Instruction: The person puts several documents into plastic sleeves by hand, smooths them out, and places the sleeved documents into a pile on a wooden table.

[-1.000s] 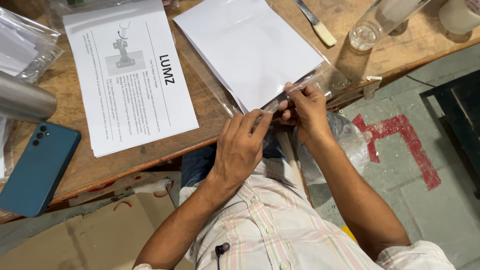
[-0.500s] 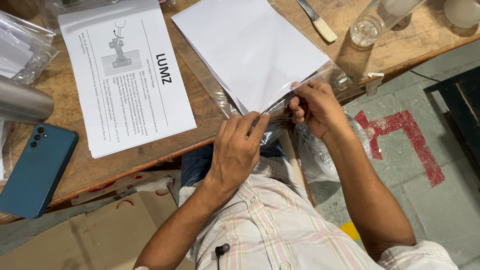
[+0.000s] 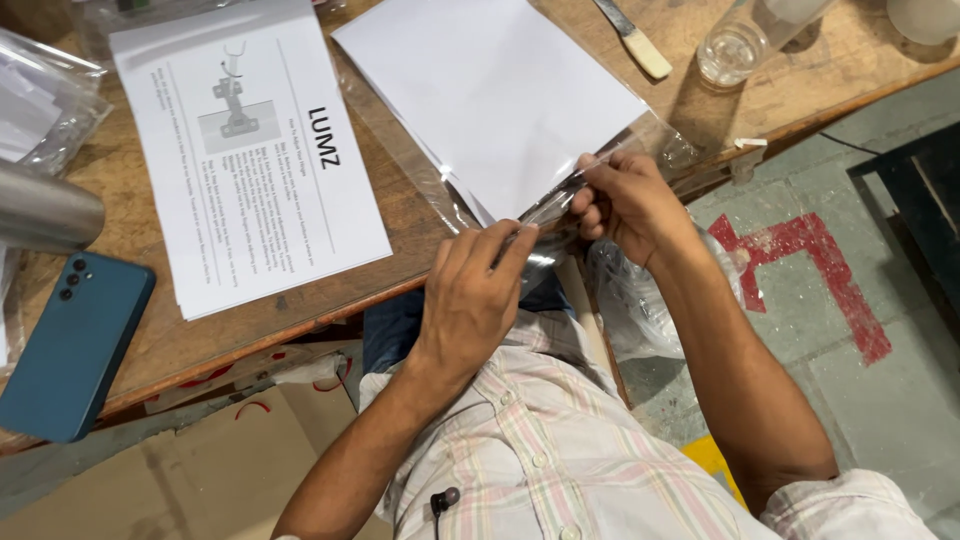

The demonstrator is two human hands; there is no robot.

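Head view: your left hand [image 3: 470,300] and right hand [image 3: 625,200] both pinch the open edge of the clear plastic sleeve [image 3: 560,205]. White sheets [image 3: 490,95] sit inside, just beyond your fingers; flap apparently unsealed. Printed leaflets [image 3: 250,160] left of your hands.

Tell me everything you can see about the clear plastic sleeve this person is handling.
The clear plastic sleeve is thin, glossy and crinkled, lying flat on the wooden table with blank white sheets inside it. Its open end hangs past the table's near edge. The left hand pinches that end from one side, and the right hand pinches it from the other. Reflections hide the exact seam.
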